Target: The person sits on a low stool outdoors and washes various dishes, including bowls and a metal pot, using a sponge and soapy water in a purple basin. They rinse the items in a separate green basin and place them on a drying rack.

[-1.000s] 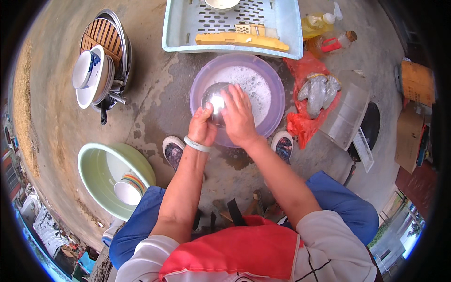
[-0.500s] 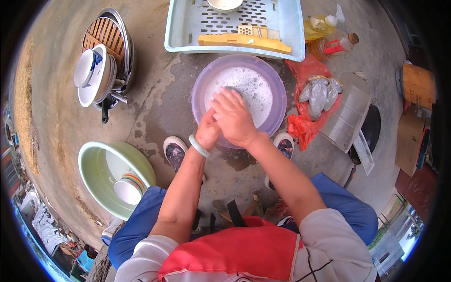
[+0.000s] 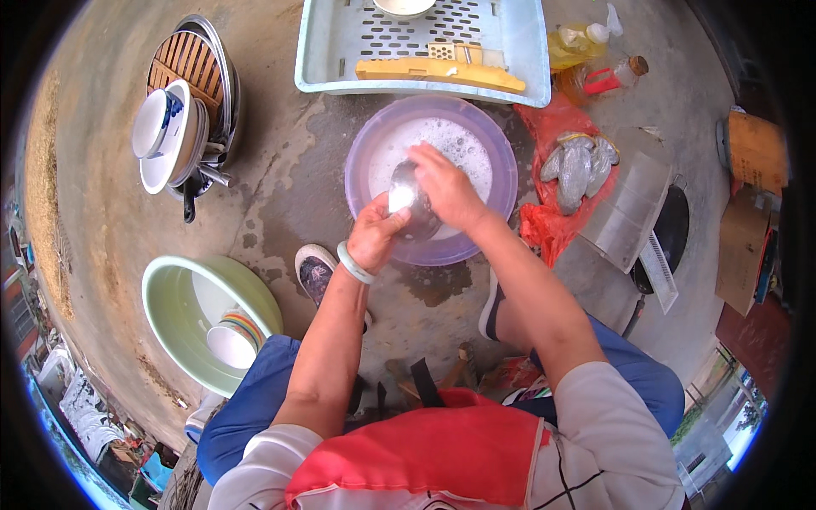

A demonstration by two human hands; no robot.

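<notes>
Over the purple basin (image 3: 501, 194) of sudsy water, my left hand (image 3: 372, 234) grips the near left edge of a shiny, rounded metal bowl (image 3: 414, 212), thumb on top. A bright glare shows on its curved surface. My right hand (image 3: 448, 189) lies against the bowl's right side with the fingers stretched out flat. Whether anything sits under that palm is hidden. White foam (image 3: 459, 149) floats on the water beyond the hands.
A pale blue crate (image 3: 319, 51) holds a white bowl and a yellow strip. Stacked dishes (image 3: 183, 144) stand far left; a green tub (image 3: 161, 314) with bowls is near left. Right are bottles (image 3: 582, 42), a red plastic bag (image 3: 544, 225), a dustpan (image 3: 625, 200) and a black pan (image 3: 674, 229).
The metal bowl has come up into view, tilted and shining, between my hands. My right hand has shifted right, off my left hand. My right foot has moved slightly.
</notes>
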